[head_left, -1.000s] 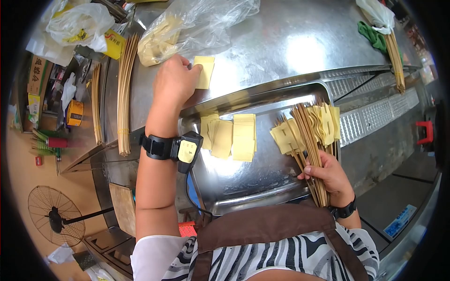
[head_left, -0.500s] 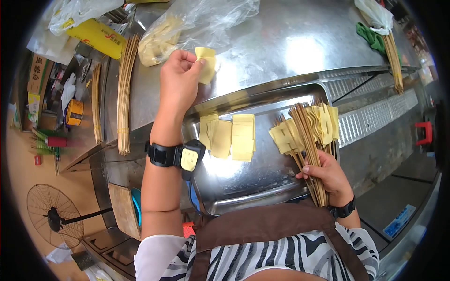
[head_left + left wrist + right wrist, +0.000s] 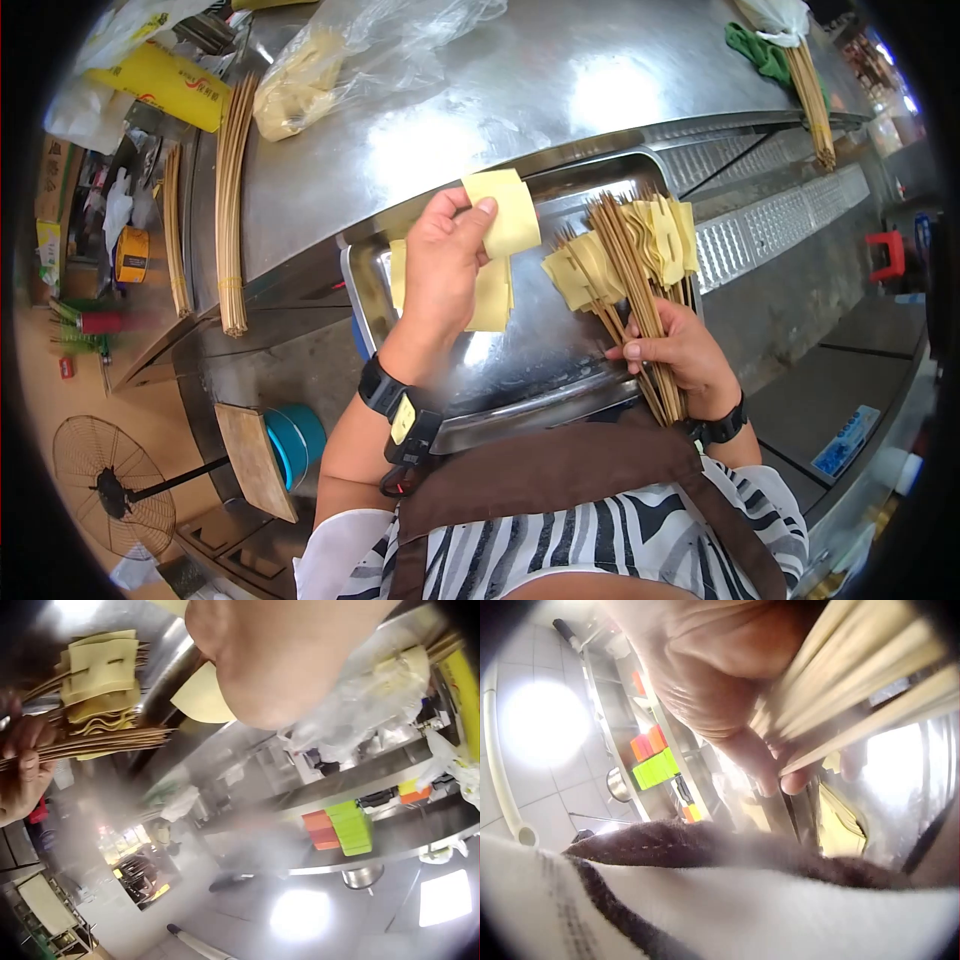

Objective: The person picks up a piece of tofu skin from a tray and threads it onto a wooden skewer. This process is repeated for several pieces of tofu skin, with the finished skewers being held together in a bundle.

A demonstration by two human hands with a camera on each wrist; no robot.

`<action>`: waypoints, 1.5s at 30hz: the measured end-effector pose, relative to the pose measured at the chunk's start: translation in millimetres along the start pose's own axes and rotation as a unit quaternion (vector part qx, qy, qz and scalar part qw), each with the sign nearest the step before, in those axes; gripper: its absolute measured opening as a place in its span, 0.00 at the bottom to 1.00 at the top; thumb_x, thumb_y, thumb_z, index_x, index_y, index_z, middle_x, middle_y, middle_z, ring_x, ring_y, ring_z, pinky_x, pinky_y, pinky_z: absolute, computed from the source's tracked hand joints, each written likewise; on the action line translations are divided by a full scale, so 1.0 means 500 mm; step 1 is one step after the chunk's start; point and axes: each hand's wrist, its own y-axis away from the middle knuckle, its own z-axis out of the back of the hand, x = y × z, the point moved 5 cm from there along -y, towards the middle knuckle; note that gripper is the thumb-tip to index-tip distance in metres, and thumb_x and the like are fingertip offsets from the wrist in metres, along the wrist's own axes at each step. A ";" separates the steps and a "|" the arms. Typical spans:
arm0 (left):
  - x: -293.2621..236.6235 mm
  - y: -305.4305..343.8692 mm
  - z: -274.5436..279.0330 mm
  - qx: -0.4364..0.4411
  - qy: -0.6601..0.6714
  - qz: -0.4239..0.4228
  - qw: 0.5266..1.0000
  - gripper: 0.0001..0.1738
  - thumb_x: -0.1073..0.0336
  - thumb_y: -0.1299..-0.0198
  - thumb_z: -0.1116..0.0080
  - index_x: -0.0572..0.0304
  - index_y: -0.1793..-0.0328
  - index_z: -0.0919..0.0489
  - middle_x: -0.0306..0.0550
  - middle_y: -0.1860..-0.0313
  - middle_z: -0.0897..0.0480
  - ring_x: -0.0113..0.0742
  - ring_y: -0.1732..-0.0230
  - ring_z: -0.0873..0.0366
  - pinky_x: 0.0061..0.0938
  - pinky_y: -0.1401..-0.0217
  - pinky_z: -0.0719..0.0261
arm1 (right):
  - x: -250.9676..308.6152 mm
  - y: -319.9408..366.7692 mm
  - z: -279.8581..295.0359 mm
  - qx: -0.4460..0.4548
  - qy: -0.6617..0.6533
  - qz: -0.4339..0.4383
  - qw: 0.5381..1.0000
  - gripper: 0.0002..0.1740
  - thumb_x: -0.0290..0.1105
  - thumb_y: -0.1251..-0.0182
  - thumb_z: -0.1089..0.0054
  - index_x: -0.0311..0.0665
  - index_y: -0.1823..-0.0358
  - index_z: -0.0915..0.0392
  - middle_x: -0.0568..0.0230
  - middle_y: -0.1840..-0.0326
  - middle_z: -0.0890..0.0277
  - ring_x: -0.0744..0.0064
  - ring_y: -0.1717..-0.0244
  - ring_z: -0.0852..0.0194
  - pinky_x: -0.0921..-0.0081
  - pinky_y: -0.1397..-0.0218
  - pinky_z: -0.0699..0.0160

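Observation:
My left hand pinches a yellow tofu sheet between thumb and fingers, over the metal tray. In the left wrist view, a corner of that sheet shows beside the hand. Below it, stacked tofu sheets lie in the tray, partly hidden by the left hand. My right hand grips a bundle of bamboo skewers at the tray's right side. Several of these skewers carry folded, threaded tofu sheets. The right wrist view shows fingers curled around the bare skewers.
Beyond the tray is a steel counter with a clear plastic bag of more sheets. Bundles of skewers lie at the left, another at the far right. A fan and a blue bucket stand lower left.
My left hand has come from the counter toward me and rightward over the tray, bringing the tofu sheet along. The right hand keeps its hold on the skewers.

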 end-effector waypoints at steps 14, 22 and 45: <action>0.041 0.010 -0.067 0.015 0.055 -0.053 0.997 0.10 0.67 0.29 0.54 0.64 0.47 0.33 0.55 0.53 0.18 0.38 0.51 0.18 0.28 0.50 0.20 | -0.012 -0.005 0.010 -0.007 0.017 -0.007 1.000 0.11 0.21 0.44 0.34 0.34 0.62 0.27 0.65 0.69 0.23 0.78 0.72 0.22 0.83 0.67 0.22; 0.049 0.032 -0.073 0.030 0.006 -0.148 0.988 0.12 0.68 0.29 0.53 0.65 0.45 0.36 0.54 0.51 0.18 0.29 0.52 0.21 0.21 0.47 0.27 | -0.011 -0.005 0.006 -0.014 0.012 -0.012 1.000 0.12 0.21 0.44 0.33 0.34 0.60 0.26 0.66 0.69 0.24 0.78 0.71 0.23 0.83 0.66 0.22; 0.074 0.031 -0.056 -0.041 -0.034 -0.039 0.998 0.15 0.74 0.37 0.42 0.66 0.44 0.21 0.32 0.62 0.19 0.13 0.66 0.29 0.10 0.63 0.33 | -0.008 -0.007 0.002 -0.029 0.027 -0.008 0.999 0.11 0.21 0.44 0.35 0.35 0.63 0.29 0.65 0.72 0.24 0.76 0.74 0.22 0.73 0.56 0.18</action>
